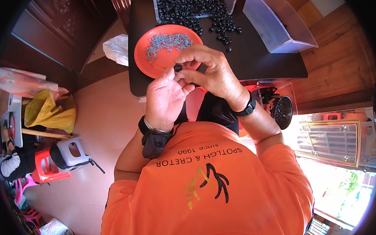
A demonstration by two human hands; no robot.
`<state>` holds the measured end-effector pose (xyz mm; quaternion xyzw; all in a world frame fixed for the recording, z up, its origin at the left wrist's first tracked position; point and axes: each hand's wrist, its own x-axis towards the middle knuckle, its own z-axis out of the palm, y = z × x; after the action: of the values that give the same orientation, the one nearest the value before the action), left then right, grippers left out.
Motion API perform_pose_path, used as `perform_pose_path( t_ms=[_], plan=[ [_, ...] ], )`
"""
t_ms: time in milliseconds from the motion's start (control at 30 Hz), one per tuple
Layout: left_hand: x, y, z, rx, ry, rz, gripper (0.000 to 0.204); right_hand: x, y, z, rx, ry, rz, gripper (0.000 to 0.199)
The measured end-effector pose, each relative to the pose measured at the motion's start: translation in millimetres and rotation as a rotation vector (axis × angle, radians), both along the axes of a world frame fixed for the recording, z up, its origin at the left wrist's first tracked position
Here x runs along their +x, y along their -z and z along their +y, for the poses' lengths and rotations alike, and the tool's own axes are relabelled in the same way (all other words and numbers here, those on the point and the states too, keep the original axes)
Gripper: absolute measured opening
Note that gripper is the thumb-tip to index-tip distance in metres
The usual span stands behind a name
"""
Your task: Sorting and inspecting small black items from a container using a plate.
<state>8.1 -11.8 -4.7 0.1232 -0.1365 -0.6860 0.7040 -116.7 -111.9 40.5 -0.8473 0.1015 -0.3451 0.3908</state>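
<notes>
Between my fingertips, over the near edge of a red plate (145,69), is a small black round plastic piece (178,68). My left hand (165,96) is turned palm up, its thumb and fingertips closed on the piece from the near left. From the right, my right hand (213,70) reaches in with thumb and index finger bent together at the same piece. Whether a second tiny part is in the right fingertips is hidden. On the plate lies a spread of tiny silvery-blue pieces (168,42), too small to name.
A clear bin (233,2) of black round pieces (187,4) stands at the back of the dark table (253,66), with loose ones spilled beside it. At right is another clear bin (272,23). Below the table edge sits a box with a black bowl (282,113). Stools (47,165) stand left.
</notes>
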Motion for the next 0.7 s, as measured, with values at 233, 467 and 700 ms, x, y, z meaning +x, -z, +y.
perform_pose_path(
  t_ms=[233,467,700],
  plan=[
    [-3.2,-2.7,2.2,0.001,-0.033,0.014,0.029,-0.2,7.7,9.5,0.078,0.046,-0.100,0.032],
    [-5.7,-8.3,3.1,0.048,-0.036,-0.025,0.027,-2.2,12.3,12.2,-0.008,0.099,-0.185,0.032],
    [-7.3,-4.4,1.7,0.076,-0.029,-0.019,0.026,-6.6,11.3,9.6,-0.109,0.097,-0.207,0.027]
  ],
)
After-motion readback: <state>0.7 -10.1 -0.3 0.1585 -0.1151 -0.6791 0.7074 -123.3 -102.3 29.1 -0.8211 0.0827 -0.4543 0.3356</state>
